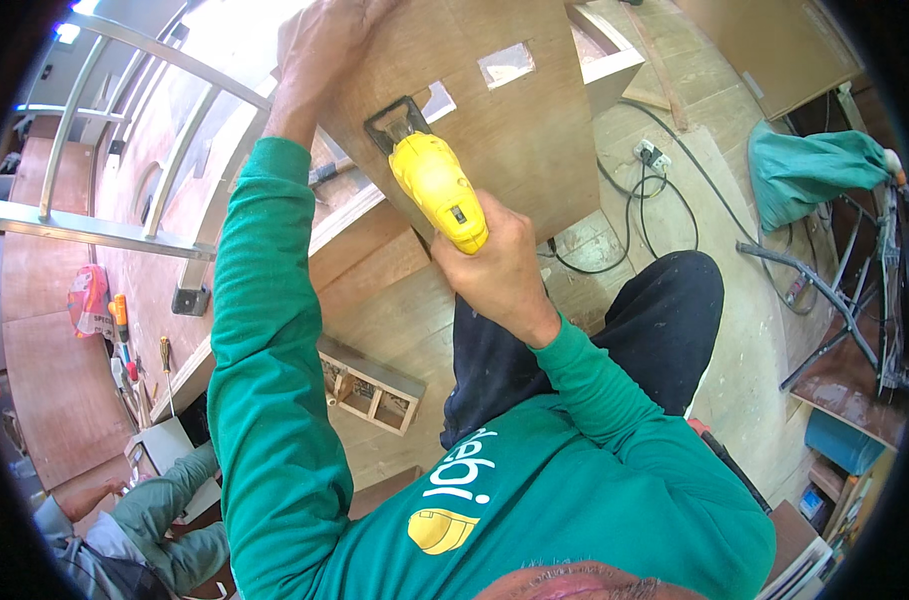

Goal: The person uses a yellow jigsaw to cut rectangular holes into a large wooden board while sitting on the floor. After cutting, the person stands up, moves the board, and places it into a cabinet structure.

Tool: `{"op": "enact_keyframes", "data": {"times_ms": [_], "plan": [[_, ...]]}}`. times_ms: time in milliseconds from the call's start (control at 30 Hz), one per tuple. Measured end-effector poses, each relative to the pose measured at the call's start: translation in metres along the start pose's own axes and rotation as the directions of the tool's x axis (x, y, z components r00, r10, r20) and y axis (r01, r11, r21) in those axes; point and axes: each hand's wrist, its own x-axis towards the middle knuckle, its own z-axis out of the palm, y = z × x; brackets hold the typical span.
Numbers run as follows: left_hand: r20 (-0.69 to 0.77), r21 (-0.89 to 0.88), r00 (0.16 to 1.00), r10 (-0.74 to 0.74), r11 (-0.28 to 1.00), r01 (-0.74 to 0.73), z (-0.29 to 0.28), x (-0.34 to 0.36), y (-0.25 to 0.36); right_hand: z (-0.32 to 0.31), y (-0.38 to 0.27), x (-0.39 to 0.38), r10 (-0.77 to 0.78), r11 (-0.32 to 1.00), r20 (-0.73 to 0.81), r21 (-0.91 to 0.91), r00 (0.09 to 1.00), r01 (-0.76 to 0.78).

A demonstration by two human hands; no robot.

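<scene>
My right hand (499, 265) is closed around the rear body of a yellow jigsaw (434, 185). The saw's dark metal base plate rests on a brown plywood board (524, 140), beside one of two rectangular cutouts. Its blade cannot be made out. At the upper edge of the view, my left hand (324, 50) grips the board's left side, with its fingertips partly out of the picture. The board lies tilted in front of me, above my bent knees.
A metal ladder (104, 235) stands at left, near screwdrivers (165, 352) and a co-worker's legs (164, 510). Below the board sits a small wooden divided frame (374, 392). Black cords run to a socket block (652, 157) on the floor. A green cloth bag (814, 170) hangs at right.
</scene>
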Motion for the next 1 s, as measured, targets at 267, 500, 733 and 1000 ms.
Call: {"op": "enact_keyframes", "data": {"times_ms": [267, 500, 733, 1000], "plan": [[-0.009, 0.057, 1.000, 0.025, 0.998, -0.024, 0.003, 0.002, -0.004, 0.003, 0.002, 0.000, -0.017, 1.000, -0.021, 0.010, 1.000, 0.018], [0.022, 0.051, 1.000, 0.002, 0.999, -0.004, -0.002, 0.002, 0.000, 0.002, 0.000, 0.001, -0.026, 1.000, -0.020, -0.004, 0.999, 0.026], [0.038, 0.047, 0.999, 0.000, 0.999, -0.002, -0.006, 0.001, 0.002, 0.003, 0.000, 0.001, -0.017, 1.000, -0.011, -0.012, 1.000, 0.017], [0.069, 0.088, 0.998, -0.012, 0.996, 0.006, 0.004, 0.004, -0.007, 0.003, -0.004, 0.002, -0.015, 1.000, -0.010, -0.025, 1.000, 0.014]]}}
